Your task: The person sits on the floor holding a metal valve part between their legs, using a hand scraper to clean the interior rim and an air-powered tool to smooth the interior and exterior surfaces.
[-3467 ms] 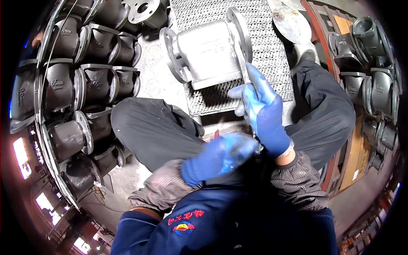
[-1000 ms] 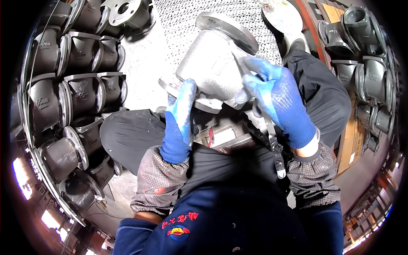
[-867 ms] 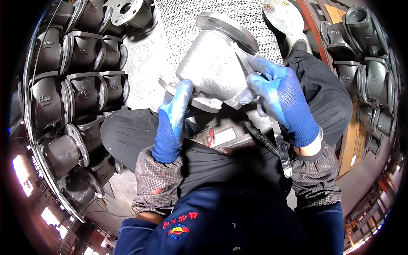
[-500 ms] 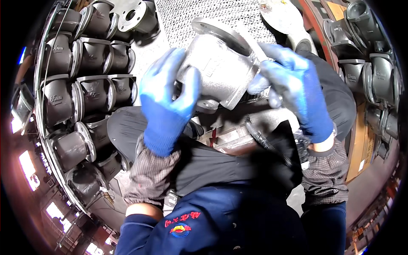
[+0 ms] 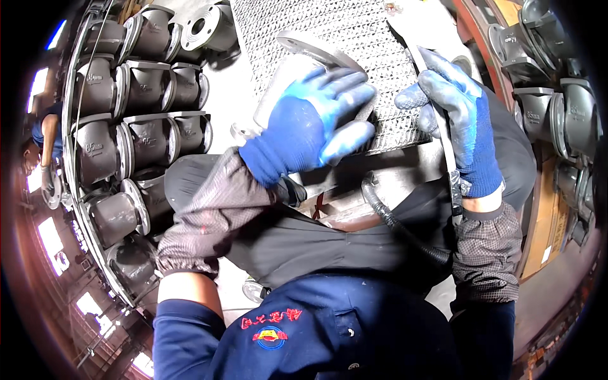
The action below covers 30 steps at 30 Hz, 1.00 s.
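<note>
My left hand (image 5: 310, 120), in a blue coated glove, is spread over a flanged grey metal casting (image 5: 269, 95), fingers apart. The glove hides much of the casting's body; its round flange (image 5: 320, 47) shows beyond my fingers. Whether the palm touches the casting I cannot tell. In my right hand (image 5: 459, 120), gloved alike, is a long flat metal tool (image 5: 445, 142) with a widened far end. It runs from beyond my fingertips back along my wrist. Under the casting lies a textured metal mesh surface (image 5: 392, 120).
Rows of flanged castings (image 5: 147, 85) stack at the left, and more castings (image 5: 538, 114) stand at the right. A corrugated hose (image 5: 392, 221) crosses near my lap. Cardboard (image 5: 546, 221) is at the right. Far left, another person's arm (image 5: 49, 139) shows beside a round metal part.
My left hand has moved right across the casting and spread its fingers. The casting has shifted slightly left. My right hand has drawn away from it, and the flat tool now stands more upright.
</note>
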### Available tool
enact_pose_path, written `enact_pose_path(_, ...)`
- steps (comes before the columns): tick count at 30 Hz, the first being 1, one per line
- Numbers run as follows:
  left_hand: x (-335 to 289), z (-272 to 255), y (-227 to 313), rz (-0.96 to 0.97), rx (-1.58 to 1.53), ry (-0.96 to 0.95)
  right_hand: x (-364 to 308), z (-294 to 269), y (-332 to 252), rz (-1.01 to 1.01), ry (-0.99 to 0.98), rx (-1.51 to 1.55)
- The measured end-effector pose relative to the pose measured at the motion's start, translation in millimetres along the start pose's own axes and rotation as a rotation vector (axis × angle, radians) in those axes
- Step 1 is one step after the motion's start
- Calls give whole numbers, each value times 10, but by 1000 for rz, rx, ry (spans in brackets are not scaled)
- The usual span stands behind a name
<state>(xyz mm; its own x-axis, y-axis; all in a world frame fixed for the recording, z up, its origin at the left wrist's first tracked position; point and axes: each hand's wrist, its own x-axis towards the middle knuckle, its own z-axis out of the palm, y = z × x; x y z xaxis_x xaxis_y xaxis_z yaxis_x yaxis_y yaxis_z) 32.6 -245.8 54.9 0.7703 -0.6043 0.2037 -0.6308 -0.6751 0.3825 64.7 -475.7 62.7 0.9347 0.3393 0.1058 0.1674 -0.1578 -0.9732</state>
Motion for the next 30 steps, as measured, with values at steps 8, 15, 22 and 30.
enact_pose_path(8,-129,-644,-266,-1024,2,17,18,13,-94,277,32,504)
enact_pose_path(15,-407,-230,-365,-327,277,67,33,-7,68,114,23,415)
enact_pose_path(22,-1354,-666,-319,-921,-251,649,218,20,116,340,-70,373)
enact_pose_path(30,-1581,-30,101,-1323,-1242,667,831,481,53,191,-57,-29)
